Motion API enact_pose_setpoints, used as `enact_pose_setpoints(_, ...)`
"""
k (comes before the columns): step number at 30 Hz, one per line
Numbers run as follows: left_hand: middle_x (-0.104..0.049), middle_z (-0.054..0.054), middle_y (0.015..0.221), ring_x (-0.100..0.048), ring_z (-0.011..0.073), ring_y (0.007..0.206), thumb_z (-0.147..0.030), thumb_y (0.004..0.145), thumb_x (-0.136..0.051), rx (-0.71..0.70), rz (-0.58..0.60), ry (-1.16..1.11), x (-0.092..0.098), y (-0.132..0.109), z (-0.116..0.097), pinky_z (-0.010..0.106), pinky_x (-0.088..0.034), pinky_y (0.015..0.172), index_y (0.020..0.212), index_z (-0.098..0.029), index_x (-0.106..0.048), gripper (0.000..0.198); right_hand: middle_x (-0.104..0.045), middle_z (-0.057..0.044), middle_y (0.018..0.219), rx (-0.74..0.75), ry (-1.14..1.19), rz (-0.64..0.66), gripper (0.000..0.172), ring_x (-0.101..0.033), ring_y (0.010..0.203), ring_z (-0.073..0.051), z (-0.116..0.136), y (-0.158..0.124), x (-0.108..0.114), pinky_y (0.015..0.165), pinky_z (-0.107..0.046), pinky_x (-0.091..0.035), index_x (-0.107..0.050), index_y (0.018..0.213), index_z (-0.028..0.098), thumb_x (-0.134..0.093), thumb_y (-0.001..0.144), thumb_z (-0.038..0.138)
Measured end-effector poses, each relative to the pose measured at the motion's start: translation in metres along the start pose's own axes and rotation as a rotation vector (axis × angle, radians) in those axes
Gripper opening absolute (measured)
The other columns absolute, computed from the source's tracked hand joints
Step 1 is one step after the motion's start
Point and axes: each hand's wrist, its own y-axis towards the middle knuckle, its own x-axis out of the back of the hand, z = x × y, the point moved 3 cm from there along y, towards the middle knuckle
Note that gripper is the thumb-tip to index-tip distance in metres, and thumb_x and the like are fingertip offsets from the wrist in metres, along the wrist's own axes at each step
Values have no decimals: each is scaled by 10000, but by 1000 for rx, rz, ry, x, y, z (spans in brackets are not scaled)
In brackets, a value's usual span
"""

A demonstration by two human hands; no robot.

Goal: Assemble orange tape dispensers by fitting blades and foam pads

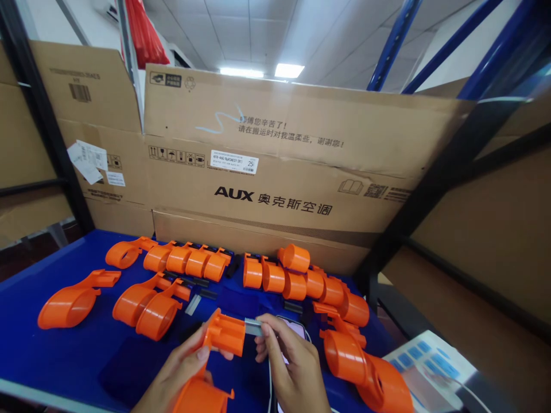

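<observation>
My left hand (183, 364) is closed around an orange plastic part (226, 332) with a blocky, slotted head and a wide ring below. Between the thumb and fingers of my right hand (293, 358) is a small grey toothed strip (253, 327). Its far end meets the right side of the orange head; how deep it sits inside I cannot tell. Under my right hand lies a phone (297, 328), partly covered, with a white cable. Just beyond my left hand, a flat grey strip (193, 304) rests on the blue table.
Several like orange ring parts (159, 315) stand in groups on the blue table (26, 295), left and right. Black pieces (209, 293) lie among them. A cardboard panel (279, 189) closes off the back. A white box (434, 367) sits at the right, near a dark post (368, 281).
</observation>
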Motion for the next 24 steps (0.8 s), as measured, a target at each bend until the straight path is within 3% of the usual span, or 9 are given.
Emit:
enact_pose_setpoints(3, -815, 52, 1008, -664, 115, 566, -561, 816, -722, -5, 9, 18, -5, -5, 1, 208, -531, 562, 1367, -260, -628, 634, -774, -62, 869, 74, -88, -4, 270, -742, 682, -189, 0, -4, -5, 670, -257, -610, -715, 1137, 230, -528, 1011, 379)
enact_pose_setpoints(5, -807, 60, 1093, -696, 137, 596, -539, 866, -673, 7, 8, 80, -10, -10, 2, 235, -556, 590, 1420, -272, -574, 623, -783, -79, 1057, 70, -124, -31, 324, -763, 916, -233, 3, -7, -13, 847, -313, -613, -683, 1244, 253, -512, 1013, 402)
enact_pose_setpoints(7, -769, 77, 1245, -765, 235, 858, -521, 889, -645, -27, -30, 169, -15, -14, 0, 317, -604, 777, 1458, -277, -528, 630, -675, -90, 1346, 20, -159, -63, 437, -656, 1216, -266, 8, -10, -23, 1051, -404, -524, -556, 1424, 264, -441, 1034, 423)
enact_pose_setpoints(10, -613, 58, 1486, -503, 310, 1405, -482, 904, -635, -129, -76, 311, -20, -18, -4, 427, -385, 1169, 1475, -281, -505, 619, -401, -77, 1602, -85, -220, -25, 569, -462, 1418, -271, 15, -16, -38, 1171, -487, -387, -235, 1606, 255, -308, 1065, 412)
enact_pose_setpoints(12, -527, 49, 1553, -370, 291, 1491, -463, 913, -626, -167, -69, 403, -21, -20, -7, 441, -276, 1227, 1476, -280, -501, 604, -319, -70, 1641, -92, -257, 59, 600, -426, 1442, -281, 22, -17, -43, 1186, -500, -359, -119, 1626, 255, -277, 1066, 404)
enact_pose_setpoints(16, -439, 41, 1602, -341, 294, 1503, -448, 920, -617, -167, -72, 453, -16, -23, -13, 493, -206, 1242, 1504, -306, -448, 624, -315, -56, 1644, -72, -257, 266, 640, -395, 1461, -268, 39, -9, -40, 1190, -477, -348, -31, 1625, 281, -303, 1065, 429)
enact_pose_setpoints(19, -488, 55, 1581, -349, 316, 1497, -491, 913, -608, -167, -124, 344, -5, -23, -18, 524, -180, 1241, 1510, -302, -445, 647, -394, -32, 1610, -74, -305, 367, 554, -450, 1427, -216, 47, 17, -38, 1141, -404, -415, -116, 1619, 319, -243, 1090, 423)
enact_pose_setpoints(22, -711, 105, 1366, -524, 357, 1381, -549, 871, -636, -120, -225, 125, 10, -22, -19, 523, -281, 1212, 1496, -261, -479, 706, -674, -50, 1344, -35, -629, 453, 495, -623, 1243, -179, 37, 55, -53, 1025, -323, -497, -453, 1485, 284, -134, 1110, 341)
enact_pose_setpoints(24, -809, 116, 1158, -640, 385, 1252, -570, 828, -677, -82, -276, 10, 18, -20, -18, 536, -396, 1147, 1467, -234, -521, 739, -735, -127, 1162, -43, -743, 478, 407, -658, 1159, -267, 21, 79, -73, 965, -403, -525, -651, 1259, 184, -312, 1093, 337)
